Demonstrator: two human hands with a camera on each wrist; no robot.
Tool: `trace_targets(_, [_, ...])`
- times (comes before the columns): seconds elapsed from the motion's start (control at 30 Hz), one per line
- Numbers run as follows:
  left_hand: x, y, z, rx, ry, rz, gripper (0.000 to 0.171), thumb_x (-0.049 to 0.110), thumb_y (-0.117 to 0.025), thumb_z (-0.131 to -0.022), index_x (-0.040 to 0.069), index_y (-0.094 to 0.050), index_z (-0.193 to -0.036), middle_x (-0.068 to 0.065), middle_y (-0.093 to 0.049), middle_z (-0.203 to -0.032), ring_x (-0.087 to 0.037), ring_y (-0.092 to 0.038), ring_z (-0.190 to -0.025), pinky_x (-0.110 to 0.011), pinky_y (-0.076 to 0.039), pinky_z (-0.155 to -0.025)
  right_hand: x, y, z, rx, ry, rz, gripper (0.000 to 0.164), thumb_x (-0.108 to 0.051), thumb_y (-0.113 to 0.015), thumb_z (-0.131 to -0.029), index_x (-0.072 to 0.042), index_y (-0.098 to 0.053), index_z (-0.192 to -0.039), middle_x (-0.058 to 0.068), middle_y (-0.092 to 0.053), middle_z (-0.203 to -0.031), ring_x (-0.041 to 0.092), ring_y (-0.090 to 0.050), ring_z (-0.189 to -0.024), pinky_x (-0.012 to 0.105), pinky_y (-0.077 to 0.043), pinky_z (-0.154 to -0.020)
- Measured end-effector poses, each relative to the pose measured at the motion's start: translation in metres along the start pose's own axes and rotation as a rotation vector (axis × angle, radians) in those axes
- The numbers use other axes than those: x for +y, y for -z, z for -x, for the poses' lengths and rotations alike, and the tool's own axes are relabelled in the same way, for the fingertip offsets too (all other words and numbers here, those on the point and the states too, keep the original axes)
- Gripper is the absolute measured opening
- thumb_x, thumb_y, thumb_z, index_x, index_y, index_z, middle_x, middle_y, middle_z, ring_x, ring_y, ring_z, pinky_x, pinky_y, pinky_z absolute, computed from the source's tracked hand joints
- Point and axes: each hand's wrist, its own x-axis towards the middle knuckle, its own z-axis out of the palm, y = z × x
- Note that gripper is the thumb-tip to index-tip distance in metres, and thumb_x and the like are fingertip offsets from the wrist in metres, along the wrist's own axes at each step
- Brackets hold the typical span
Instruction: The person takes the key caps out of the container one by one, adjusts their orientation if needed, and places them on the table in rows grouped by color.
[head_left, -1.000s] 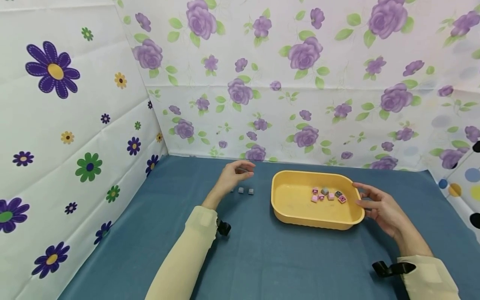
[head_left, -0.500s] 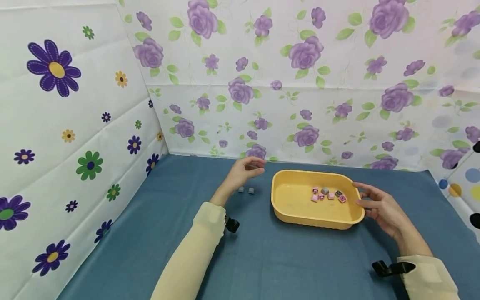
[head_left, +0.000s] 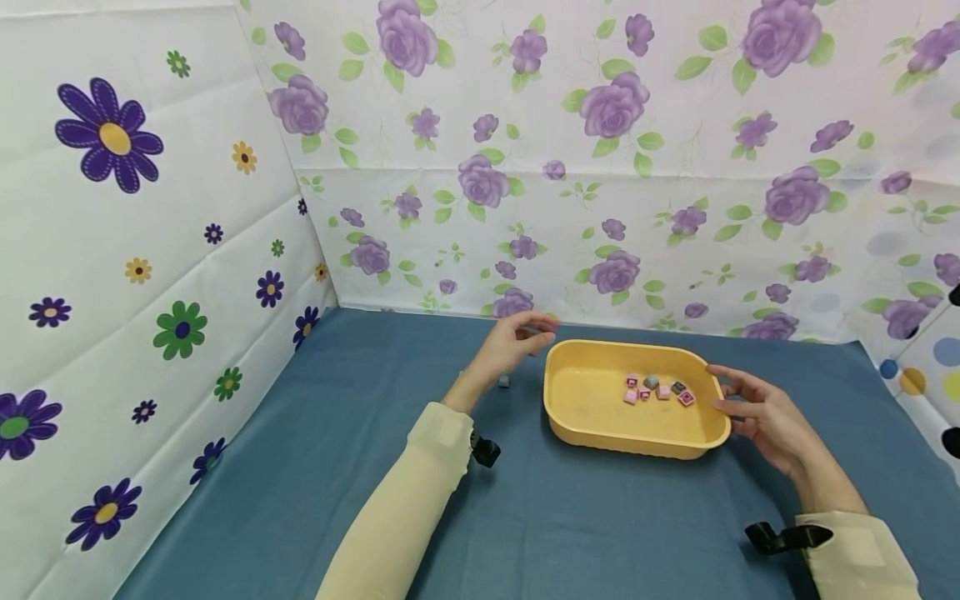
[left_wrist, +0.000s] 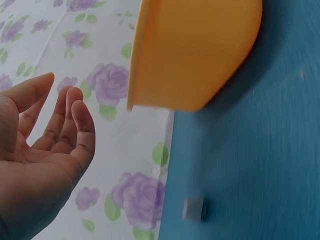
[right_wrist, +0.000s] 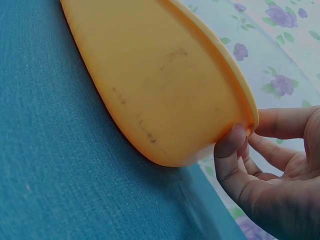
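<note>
- Tray (head_left: pixel 588 400) in yellow stands upright on the blue cloth (head_left: pixel 525 533), right of centre in my head view and between the two hands.
- My right hand (head_left: pixel 761 412) has hold of the tray's right end; from the right wrist I see the thumb against the outer wall and a finger at the rim, pinched together on it.
- My left hand (head_left: pixel 513 342) hangs just beside the tray's far left corner, apart from it, fingers bent. I cannot tell from here whether thumb and forefinger meet or have anything between them.
- In the tray, toward its right end, I make out a loose cluster of small pieces: several pink blocks (head_left: pixel 663 392), a grey piece (head_left: pixel 651 382) and a darker block (head_left: pixel 678 387).
- One small grey cube (head_left: pixel 504 382) sits on the cloth left of the tray, close by my left wrist; the left wrist camera shows it too.
- Dark smudges (right_wrist: pixel 150 132) mark the tray's outer wall.
- Both arms show pale yellow sleeves (head_left: pixel 412 508), each with a black mount (head_left: pixel 486 452) at the wrist.
- Behind the cloth I see a white backdrop (head_left: pixel 570 217) with purple roses; on the left, a white panel (head_left: pixel 180 258) with daisies.
</note>
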Motion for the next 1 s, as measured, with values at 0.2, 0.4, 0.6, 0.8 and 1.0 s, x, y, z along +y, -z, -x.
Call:
trace_targets(0.2, [0.004, -0.014, -0.001, -0.015, 0.007, 0.047, 0.036, 0.018, -0.062, -0.107, 0.013, -0.061, -0.143, -0.015, -0.065, -0.126, -0.033, -0.066, -0.107, -0.05, -0.056, -0.094, -0.001, -0.001, 0.0, -0.007, -0.003, -0.002, 0.065, -0.007, -0.068, -0.102, -0.013, -0.042, -0.16, 0.003, -0.051, -0.111, 0.014, -0.06, -0.092, 0.031, -0.061, -0.075])
trace_targets(0.4, [0.006, -0.023, -0.004, -0.033, -0.014, 0.06, 0.038, 0.02, -0.061, -0.108, 0.01, -0.059, -0.145, -0.018, -0.064, -0.128, -0.021, -0.066, -0.099, -0.051, -0.056, -0.096, -0.002, -0.001, 0.0, -0.001, -0.002, 0.005, 0.063, -0.007, -0.069, -0.101, -0.014, -0.043, -0.159, 0.003, -0.05, -0.111, 0.013, -0.058, -0.091, 0.03, -0.06, -0.075])
trace_targets(0.6, [0.009, -0.033, -0.007, -0.06, -0.022, 0.06, 0.038, 0.021, -0.059, -0.109, 0.009, -0.059, -0.144, -0.02, -0.062, -0.133, -0.028, -0.066, -0.105, -0.043, -0.058, -0.093, -0.001, 0.0, 0.0, 0.0, -0.003, 0.013, 0.063, -0.008, -0.069, -0.101, -0.014, -0.043, -0.159, 0.003, -0.05, -0.111, 0.013, -0.059, -0.09, 0.03, -0.06, -0.075])
trace_targets(0.8, [0.013, -0.046, -0.011, -0.074, -0.011, 0.065, 0.037, 0.022, -0.059, -0.109, 0.011, -0.06, -0.144, -0.02, -0.061, -0.136, -0.032, -0.067, -0.109, -0.036, -0.059, -0.09, -0.001, 0.0, 0.0, 0.0, 0.002, 0.01, 0.064, -0.007, -0.069, -0.101, -0.013, -0.043, -0.159, 0.003, -0.05, -0.111, 0.014, -0.06, -0.09, 0.031, -0.06, -0.075])
trace_targets(1.0, [0.016, -0.059, -0.017, -0.081, -0.017, 0.083, 0.035, 0.022, -0.058, -0.109, 0.011, -0.061, -0.143, -0.019, -0.063, -0.134, -0.039, -0.066, -0.112, -0.035, -0.059, -0.089, -0.002, -0.001, 0.001, -0.002, -0.002, -0.004, 0.064, -0.007, -0.069, -0.101, -0.013, -0.043, -0.159, 0.003, -0.05, -0.111, 0.014, -0.06, -0.09, 0.031, -0.061, -0.074])
